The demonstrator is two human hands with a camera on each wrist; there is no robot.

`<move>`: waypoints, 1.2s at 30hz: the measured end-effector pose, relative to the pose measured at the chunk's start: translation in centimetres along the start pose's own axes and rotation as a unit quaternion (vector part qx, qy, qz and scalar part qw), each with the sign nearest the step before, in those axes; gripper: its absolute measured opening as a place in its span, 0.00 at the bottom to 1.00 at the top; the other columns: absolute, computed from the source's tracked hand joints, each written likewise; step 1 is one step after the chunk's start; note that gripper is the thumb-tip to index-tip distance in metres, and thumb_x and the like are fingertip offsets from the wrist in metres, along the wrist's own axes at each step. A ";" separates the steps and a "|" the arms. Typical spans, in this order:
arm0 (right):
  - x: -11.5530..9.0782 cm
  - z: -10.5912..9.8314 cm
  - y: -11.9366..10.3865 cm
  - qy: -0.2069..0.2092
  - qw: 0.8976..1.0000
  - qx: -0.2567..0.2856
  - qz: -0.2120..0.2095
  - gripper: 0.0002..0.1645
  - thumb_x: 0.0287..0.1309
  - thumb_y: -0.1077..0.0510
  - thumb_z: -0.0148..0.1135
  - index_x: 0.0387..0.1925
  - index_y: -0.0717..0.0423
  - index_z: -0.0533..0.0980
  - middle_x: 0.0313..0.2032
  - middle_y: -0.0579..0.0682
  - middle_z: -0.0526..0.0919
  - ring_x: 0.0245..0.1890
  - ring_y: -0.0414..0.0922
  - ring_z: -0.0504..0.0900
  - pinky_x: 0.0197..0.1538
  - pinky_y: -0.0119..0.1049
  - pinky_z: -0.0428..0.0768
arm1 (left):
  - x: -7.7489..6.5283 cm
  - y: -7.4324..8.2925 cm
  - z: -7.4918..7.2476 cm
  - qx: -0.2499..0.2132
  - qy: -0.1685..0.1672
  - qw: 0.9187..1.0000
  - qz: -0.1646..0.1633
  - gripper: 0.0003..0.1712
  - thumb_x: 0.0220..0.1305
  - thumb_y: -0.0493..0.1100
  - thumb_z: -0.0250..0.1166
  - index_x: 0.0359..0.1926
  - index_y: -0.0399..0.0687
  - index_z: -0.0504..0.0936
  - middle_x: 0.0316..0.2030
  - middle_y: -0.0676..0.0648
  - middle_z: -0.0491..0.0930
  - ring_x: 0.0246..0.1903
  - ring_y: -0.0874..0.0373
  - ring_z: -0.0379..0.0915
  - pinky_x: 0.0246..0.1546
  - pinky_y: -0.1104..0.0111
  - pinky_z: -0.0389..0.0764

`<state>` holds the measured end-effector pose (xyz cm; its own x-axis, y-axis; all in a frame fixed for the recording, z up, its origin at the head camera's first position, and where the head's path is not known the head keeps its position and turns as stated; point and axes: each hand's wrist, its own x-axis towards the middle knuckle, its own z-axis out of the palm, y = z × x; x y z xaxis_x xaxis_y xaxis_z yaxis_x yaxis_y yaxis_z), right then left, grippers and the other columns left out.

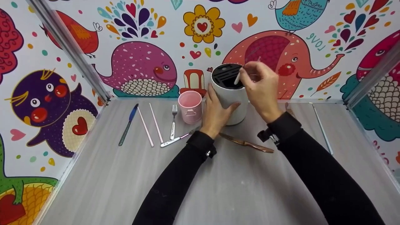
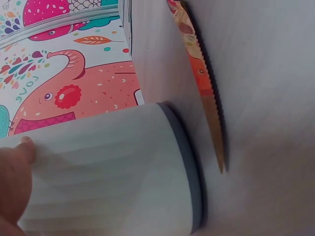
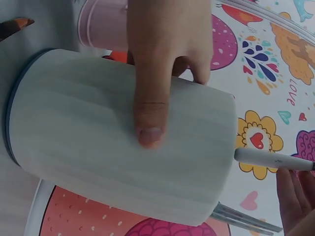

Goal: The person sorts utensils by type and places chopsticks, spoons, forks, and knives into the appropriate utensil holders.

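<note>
A white cylindrical utensil holder [image 1: 231,95] with a black slotted top [image 1: 226,75] stands upright near the back wall. My left hand [image 1: 215,114] grips its side, thumb across the front. Above the slots, my right hand [image 1: 261,82] pinches a utensil by its white handle [image 3: 266,158]. The handle's lower end is right at the holder's rim; the far end is hidden by the fingers. Metal tines [image 3: 246,221] stick out of the holder's top in the right wrist view. A copper-coloured knife [image 2: 202,83] lies in front of the holder.
Left of the holder stands a pink cup [image 1: 190,109]. Beyond it lie a fork [image 1: 173,125], another white-handled utensil [image 1: 171,142], two pink sticks [image 1: 146,128] and a blue-bladed knife [image 1: 128,125]. A pale blue stick [image 1: 322,129] lies at the right. Patterned walls enclose the table.
</note>
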<state>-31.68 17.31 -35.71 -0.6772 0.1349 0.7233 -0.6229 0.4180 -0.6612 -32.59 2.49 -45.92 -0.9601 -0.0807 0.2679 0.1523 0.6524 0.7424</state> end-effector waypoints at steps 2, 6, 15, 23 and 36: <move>0.0 0.5 0.2 -0.021 0.999 -0.022 -0.011 0.11 0.72 0.58 0.73 0.47 0.64 0.88 0.41 0.55 0.92 0.38 0.39 0.88 0.47 0.22 0.85 | 0.0 0.0 0.0 -0.001 0.000 1.000 0.000 0.78 0.61 0.75 0.77 0.90 0.43 0.40 0.86 0.37 0.56 0.83 0.43 0.63 0.83 0.52 0.69; 0.0 1.3 0.8 -0.068 0.996 -0.060 -0.021 0.10 0.71 0.59 0.72 0.46 0.64 0.88 0.42 0.56 0.93 0.39 0.44 0.91 0.47 0.27 0.86 | -0.1 0.0 0.0 -0.004 0.004 1.000 0.006 0.77 0.62 0.74 0.77 0.90 0.42 0.41 0.87 0.37 0.55 0.82 0.42 0.63 0.82 0.51 0.70; -0.1 2.3 1.7 -0.150 0.981 -0.121 -0.013 0.11 0.71 0.61 0.71 0.48 0.66 0.88 0.43 0.61 0.94 0.43 0.54 0.92 0.50 0.50 0.90 | -0.2 -0.1 0.0 -0.009 0.009 1.000 0.012 0.77 0.62 0.72 0.78 0.90 0.40 0.41 0.86 0.36 0.56 0.82 0.42 0.64 0.81 0.53 0.72; -0.1 2.2 2.3 -0.211 0.964 -0.162 0.011 0.14 0.73 0.57 0.70 0.48 0.65 0.89 0.45 0.61 0.94 0.44 0.56 0.91 0.53 0.53 0.90 | -0.2 -0.1 -0.1 -0.007 0.002 1.000 0.009 0.76 0.63 0.71 0.78 0.90 0.41 0.40 0.86 0.34 0.54 0.83 0.42 0.61 0.82 0.53 0.70; 0.2 1.8 2.0 -0.290 0.936 -0.200 -0.005 0.17 0.79 0.55 0.61 0.43 0.64 0.89 0.36 0.60 0.91 0.35 0.55 0.82 0.43 0.48 0.81 | -0.2 -0.1 -0.2 0.007 -0.003 1.000 0.013 0.75 0.64 0.66 0.79 0.90 0.40 0.40 0.86 0.32 0.56 0.83 0.38 0.62 0.81 0.50 0.71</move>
<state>-33.74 16.52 -37.27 -0.8430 -0.3327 0.4227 -0.5126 0.7350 -0.4439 -32.35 2.36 -45.92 -0.9570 -0.0596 0.2838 0.1742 0.6643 0.7269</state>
